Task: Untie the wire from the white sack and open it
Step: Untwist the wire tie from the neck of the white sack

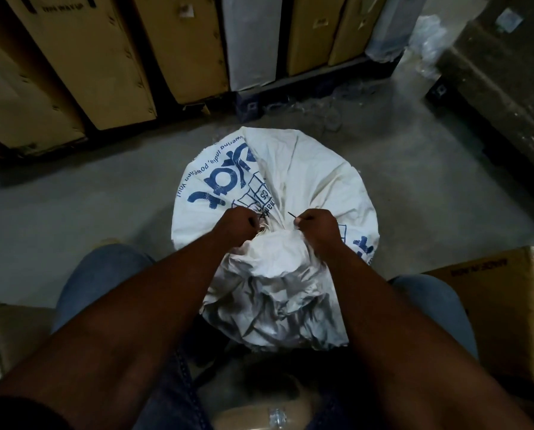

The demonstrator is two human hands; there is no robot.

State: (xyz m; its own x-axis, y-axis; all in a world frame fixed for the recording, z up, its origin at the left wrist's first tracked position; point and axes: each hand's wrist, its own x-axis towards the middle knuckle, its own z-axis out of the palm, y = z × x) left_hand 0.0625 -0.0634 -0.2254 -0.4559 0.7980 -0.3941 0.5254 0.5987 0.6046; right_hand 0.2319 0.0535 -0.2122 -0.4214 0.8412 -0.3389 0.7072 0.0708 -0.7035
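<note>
A full white sack with blue print stands on the grey floor between my knees. Its neck is gathered tight at the middle, and the loose crumpled top flops toward me. A thin dark wire circles the neck. My left hand pinches one end of the wire at the left of the neck. My right hand pinches the other end, whose tip sticks out up and to the left of my fingers. The knot itself is mostly hidden between my hands.
Tall cardboard cartons stand on a dark pallet along the back wall. A dark crate is at the right rear. A brown box sits close by my right knee, another carton by my left.
</note>
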